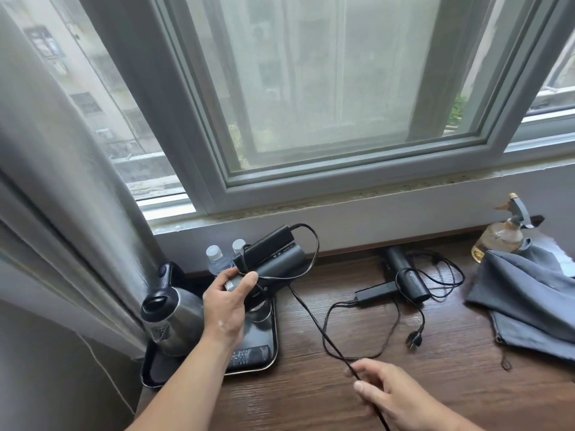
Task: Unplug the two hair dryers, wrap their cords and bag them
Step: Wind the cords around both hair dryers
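A hair dryer (273, 259) is being gripped by the left hand (228, 301), its cord (311, 315) pinched by the right hand (393, 396); the second cord (393, 329), being crossed, could be dragged.

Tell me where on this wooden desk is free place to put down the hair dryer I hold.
Bare desk lies along the wall between the held dryer and the second dryer, and in front between its plug and the grey bag. The tray is crowded; the held cord crosses the middle.
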A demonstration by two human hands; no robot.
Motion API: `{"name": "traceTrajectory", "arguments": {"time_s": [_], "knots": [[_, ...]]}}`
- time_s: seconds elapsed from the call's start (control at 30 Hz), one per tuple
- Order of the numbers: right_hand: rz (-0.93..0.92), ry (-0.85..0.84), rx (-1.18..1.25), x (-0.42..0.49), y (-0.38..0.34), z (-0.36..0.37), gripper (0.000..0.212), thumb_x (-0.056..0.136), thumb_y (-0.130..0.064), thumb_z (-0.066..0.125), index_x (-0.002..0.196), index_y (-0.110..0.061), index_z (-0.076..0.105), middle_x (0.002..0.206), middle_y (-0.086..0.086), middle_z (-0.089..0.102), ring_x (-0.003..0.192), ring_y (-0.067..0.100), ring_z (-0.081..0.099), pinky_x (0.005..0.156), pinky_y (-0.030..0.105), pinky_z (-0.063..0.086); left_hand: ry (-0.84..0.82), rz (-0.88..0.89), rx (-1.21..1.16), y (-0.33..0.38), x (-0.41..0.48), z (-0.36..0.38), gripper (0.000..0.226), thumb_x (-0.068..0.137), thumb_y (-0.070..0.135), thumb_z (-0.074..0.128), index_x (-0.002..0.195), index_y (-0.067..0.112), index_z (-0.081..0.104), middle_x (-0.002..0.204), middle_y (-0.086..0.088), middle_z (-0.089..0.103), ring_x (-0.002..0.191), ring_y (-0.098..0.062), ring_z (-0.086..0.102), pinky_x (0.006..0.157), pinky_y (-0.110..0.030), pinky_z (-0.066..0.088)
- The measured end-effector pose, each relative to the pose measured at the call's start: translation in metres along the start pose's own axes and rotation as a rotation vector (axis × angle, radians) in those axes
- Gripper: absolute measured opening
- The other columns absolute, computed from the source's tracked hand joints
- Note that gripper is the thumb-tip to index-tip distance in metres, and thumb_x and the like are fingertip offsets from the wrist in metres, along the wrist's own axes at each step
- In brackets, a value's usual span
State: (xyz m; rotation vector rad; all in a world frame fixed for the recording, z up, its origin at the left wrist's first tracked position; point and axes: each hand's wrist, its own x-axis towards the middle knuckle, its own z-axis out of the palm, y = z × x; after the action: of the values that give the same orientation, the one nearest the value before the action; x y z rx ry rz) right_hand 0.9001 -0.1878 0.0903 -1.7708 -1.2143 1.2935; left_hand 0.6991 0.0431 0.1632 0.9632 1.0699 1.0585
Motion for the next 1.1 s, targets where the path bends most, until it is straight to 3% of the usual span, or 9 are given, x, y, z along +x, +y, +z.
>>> {"name": "traceTrajectory", "arguments": {"time_s": [0.17,0.27,0.37,0.47,0.57,0.67,0.87,1.0,1.1], "knots": [[-0.042,-0.065,-0.246,-0.023,-0.013,0.002,0.015,0.092,-0.042,0.059,0.1,-0.054,0.062,0.076,-0.033,0.064,0.078,-0.01,0.061,0.077,0.008,0.04,0.056,0.028,0.064,0.003,0.01,-0.008,0.044,0.05,0.037,0.088,0.088,0.019,0.074,0.087,-0.011,0.075,0.079,-0.024,0.07,0.076,-0.034,0.057],[-0.158,-0.079,-0.302,-0.03,-0.033,0.005,0.014,0.094,-0.055,0.05,0.101,-0.051,0.061,0.096,-0.023,0.069,0.095,-0.01,0.063,0.09,0.014,0.046,0.074,0.062,0.144,-0.001,0.013,-0.012,0.047,0.049,0.041,0.089,0.09,0.021,0.073,0.087,-0.008,0.075,0.077,-0.022,0.07,0.076,-0.032,0.056],[-0.342,-0.106,-0.421,-0.032,-0.052,0.005,0.039,0.093,-0.074,0.033,0.115,-0.048,0.053,0.103,-0.013,0.067,0.1,-0.013,0.059,0.094,0.014,0.044,0.074,0.08,0.269,-0.009,0.012,-0.013,0.036,0.06,0.033,0.091,0.089,0.026,0.072,0.089,-0.005,0.074,0.078,-0.018,0.07,0.072,-0.026,0.056],[-0.534,-0.049,-0.526,-0.031,-0.073,-0.001,0.027,0.1,-0.058,0.046,0.116,-0.041,0.059,0.089,-0.01,0.061,0.086,-0.005,0.06,0.081,0.007,0.045,0.061,0.097,0.392,-0.016,0.01,-0.016,0.026,0.07,0.026,0.09,0.087,0.033,0.071,0.091,0.003,0.075,0.084,-0.017,0.072,0.08,-0.03,0.058],[-0.691,0.114,-0.56,-0.033,-0.087,-0.014,0.017,0.101,-0.042,0.055,0.11,-0.034,0.066,0.083,-0.014,0.057,0.072,-0.002,0.057,0.069,0.003,0.04,0.025,0.094,0.507,-0.021,0.007,-0.023,0.038,0.056,0.053,0.087,0.089,0.041,0.072,0.099,0.004,0.075,0.097,-0.02,0.071,0.094,-0.041,0.056],[-0.719,0.17,-0.563,-0.036,-0.107,-0.032,0.017,0.101,-0.041,0.055,0.108,-0.032,0.068,0.085,-0.016,0.058,0.072,-0.001,0.057,0.069,0.007,0.044,-0.022,0.058,0.551,-0.027,0.004,-0.026,0.047,0.053,0.056,0.086,0.095,0.04,0.073,0.101,0.002,0.077,0.099,-0.021,0.072,0.097,-0.046,0.055],[-0.714,0.26,-0.616,-0.029,-0.132,-0.06,0.014,0.099,-0.038,0.056,0.1,-0.03,0.068,0.087,-0.016,0.059,0.077,-0.002,0.055,0.072,0.011,0.044,-0.162,0.056,0.607,-0.029,-0.017,-0.019,0.033,0.069,0.028,0.09,0.094,0.033,0.069,0.099,0.009,0.071,0.097,-0.01,0.066,0.092,-0.03,0.051],[-0.713,0.312,-0.627,-0.021,-0.143,-0.078,0.014,0.098,-0.038,0.057,0.097,-0.029,0.068,0.087,-0.015,0.059,0.076,0.001,0.057,0.071,0.019,0.047,-0.261,0.007,0.648,-0.034,-0.027,-0.022,0.052,0.051,0.054,0.083,0.096,0.033,0.071,0.091,0.004,0.076,0.087,-0.01,0.071,0.085,-0.026,0.055],[-0.721,0.331,-0.639,-0.009,-0.15,-0.089,0.014,0.097,-0.036,0.058,0.097,-0.027,0.069,0.088,-0.014,0.061,0.079,0.002,0.058,0.073,0.021,0.048,-0.348,0.017,0.69,-0.036,-0.038,-0.017,0.049,0.048,0.056,0.079,0.091,0.033,0.071,0.078,0.013,0.075,0.068,-0.001,0.066,0.073,-0.019,0.053]]}}
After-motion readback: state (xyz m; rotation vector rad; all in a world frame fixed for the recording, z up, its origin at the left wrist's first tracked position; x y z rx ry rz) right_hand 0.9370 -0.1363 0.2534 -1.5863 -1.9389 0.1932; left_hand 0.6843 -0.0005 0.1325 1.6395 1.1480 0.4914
